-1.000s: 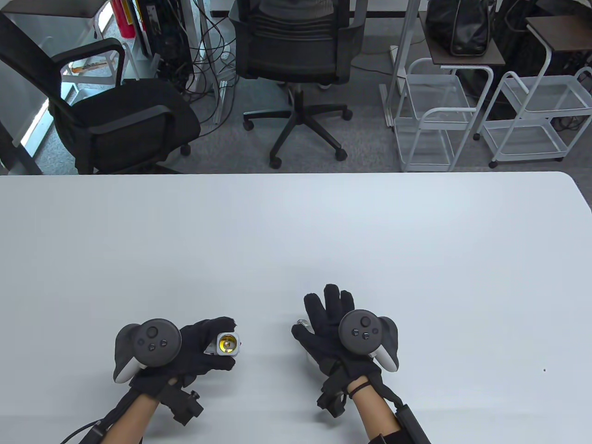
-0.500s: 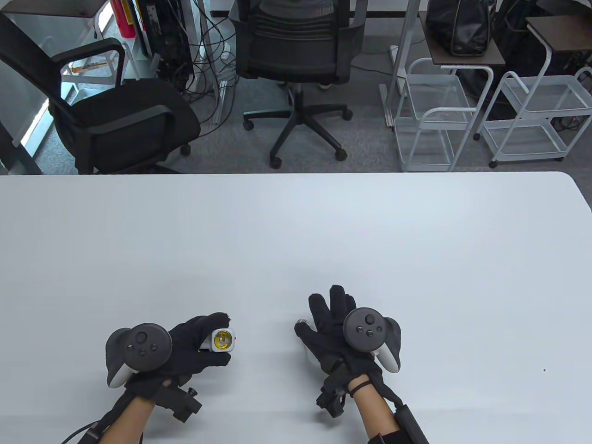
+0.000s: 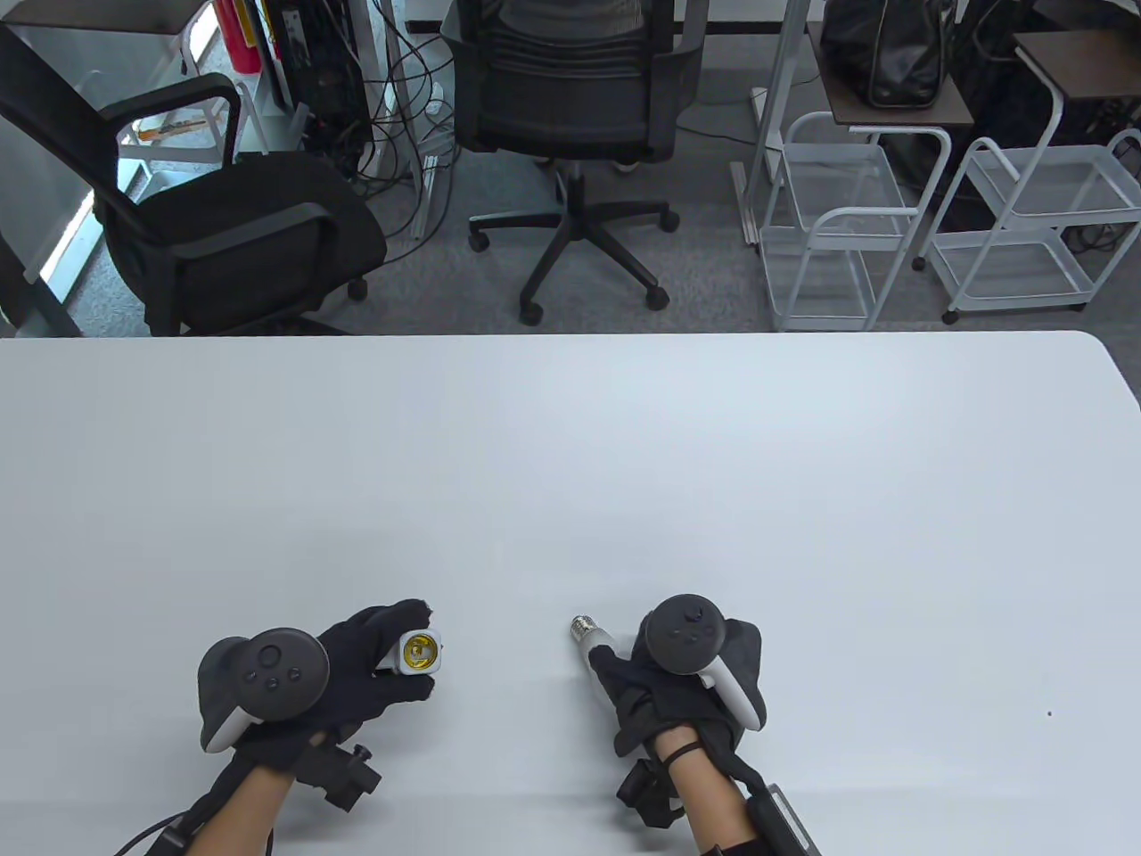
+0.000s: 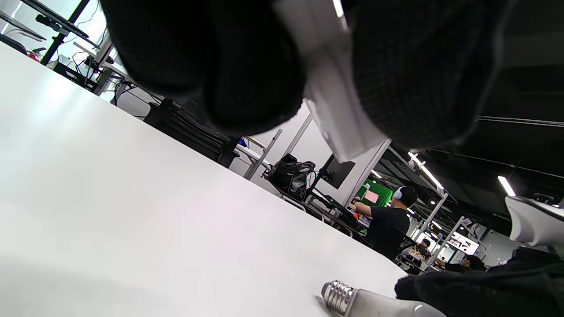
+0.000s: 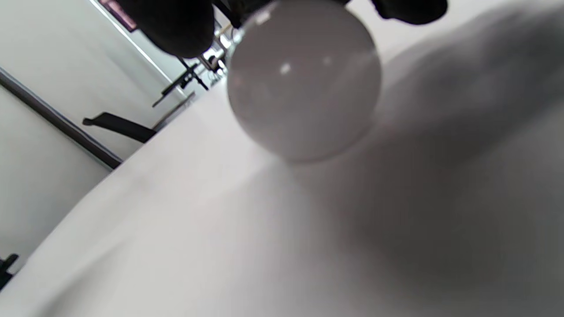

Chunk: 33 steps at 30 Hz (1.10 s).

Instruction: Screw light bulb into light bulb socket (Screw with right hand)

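Observation:
My left hand (image 3: 383,664) holds a white light bulb socket (image 3: 420,651) just above the table, its brass opening facing up toward the camera. In the left wrist view the socket (image 4: 339,119) sits between my gloved fingers (image 4: 246,79). My right hand (image 3: 646,682) curls over a white light bulb (image 3: 593,637) lying on the table, its metal screw base pointing up-left and free of the glove. The bulb's round glass (image 5: 304,79) fills the right wrist view, resting on the table with fingers (image 5: 176,26) on it. The bulb's base also shows in the left wrist view (image 4: 339,296).
The white table (image 3: 570,464) stretches wide beyond the hands. Past its far edge stand two black office chairs (image 3: 232,232) and white wire carts (image 3: 838,223). A small dark speck (image 3: 1049,713) lies on the table at the right.
My right hand has drawn back toward me and its spread fingers have closed around the bulb, baring the screw base. My left hand has shifted slightly left with the socket.

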### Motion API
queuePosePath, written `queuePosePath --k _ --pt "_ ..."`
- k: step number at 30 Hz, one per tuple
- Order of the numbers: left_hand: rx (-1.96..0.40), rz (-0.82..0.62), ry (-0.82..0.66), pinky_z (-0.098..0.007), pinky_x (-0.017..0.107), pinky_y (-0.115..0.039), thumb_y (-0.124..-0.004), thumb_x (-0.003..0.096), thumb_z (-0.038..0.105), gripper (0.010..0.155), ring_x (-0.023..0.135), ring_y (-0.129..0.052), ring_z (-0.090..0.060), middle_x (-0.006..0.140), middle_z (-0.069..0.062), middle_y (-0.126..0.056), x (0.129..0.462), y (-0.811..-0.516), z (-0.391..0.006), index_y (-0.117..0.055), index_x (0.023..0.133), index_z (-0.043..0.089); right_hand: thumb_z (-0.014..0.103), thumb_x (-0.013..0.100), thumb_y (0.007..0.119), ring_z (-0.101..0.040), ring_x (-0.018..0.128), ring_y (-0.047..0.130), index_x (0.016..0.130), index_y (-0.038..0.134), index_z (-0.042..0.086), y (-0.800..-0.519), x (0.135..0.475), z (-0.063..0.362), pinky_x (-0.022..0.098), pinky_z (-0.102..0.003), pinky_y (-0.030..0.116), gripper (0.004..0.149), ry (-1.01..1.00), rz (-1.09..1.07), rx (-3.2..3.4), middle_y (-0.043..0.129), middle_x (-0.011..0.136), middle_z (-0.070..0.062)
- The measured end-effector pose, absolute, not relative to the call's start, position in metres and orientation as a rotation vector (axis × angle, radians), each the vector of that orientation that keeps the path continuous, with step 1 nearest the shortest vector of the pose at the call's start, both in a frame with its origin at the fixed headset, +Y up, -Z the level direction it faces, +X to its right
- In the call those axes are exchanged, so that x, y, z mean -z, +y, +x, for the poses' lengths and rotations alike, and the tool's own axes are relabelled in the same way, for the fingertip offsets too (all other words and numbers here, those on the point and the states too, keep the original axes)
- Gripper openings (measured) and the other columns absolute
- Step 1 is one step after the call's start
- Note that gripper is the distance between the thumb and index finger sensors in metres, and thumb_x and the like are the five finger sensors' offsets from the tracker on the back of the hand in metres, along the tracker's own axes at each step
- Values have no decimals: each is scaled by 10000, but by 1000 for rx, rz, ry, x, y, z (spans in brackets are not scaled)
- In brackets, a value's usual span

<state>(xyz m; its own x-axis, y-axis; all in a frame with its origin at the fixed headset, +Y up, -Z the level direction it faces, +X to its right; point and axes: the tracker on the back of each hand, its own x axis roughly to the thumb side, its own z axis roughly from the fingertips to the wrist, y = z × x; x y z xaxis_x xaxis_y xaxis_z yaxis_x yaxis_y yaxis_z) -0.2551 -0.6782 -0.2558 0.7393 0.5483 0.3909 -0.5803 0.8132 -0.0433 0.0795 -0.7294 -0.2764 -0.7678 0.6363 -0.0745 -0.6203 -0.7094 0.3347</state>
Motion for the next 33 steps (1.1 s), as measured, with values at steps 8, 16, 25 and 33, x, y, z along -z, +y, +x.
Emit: queuePosePath --k 8,16,25,33 --pt "-627 46 -387 -463 626 -755 -945 397 431 732 571 -944 -131 972 -135 -818 259 -683 -256 -658 1033 206 262 569 748 -860 608 398 927 356 -233 -735 278 66 321 -898 393 726 388 79 -2495 514 761 -609" --pt "-614 33 -378 -464 621 -756 -946 398 426 731 567 -942 -133 970 -141 -818 259 -683 -256 -660 1033 203 256 543 785 -794 613 589 950 384 -139 -729 279 78 334 -858 535 695 298 43 -2483 567 748 -511" --pt "-576 33 -355 -476 616 -747 -939 418 413 726 569 -939 -145 976 -165 -803 260 -684 -258 -649 1042 180 252 533 796 -604 541 801 971 425 -103 -705 283 80 318 -616 786 675 57 -2 -2590 514 799 -480" --pt "-501 52 -333 -495 597 -759 -946 431 390 721 570 -956 -172 973 -202 -803 261 -684 -257 -646 1044 157 280 554 758 -529 511 808 1005 382 -3 -680 292 67 291 -578 756 652 -65 29 -2553 540 836 -466"
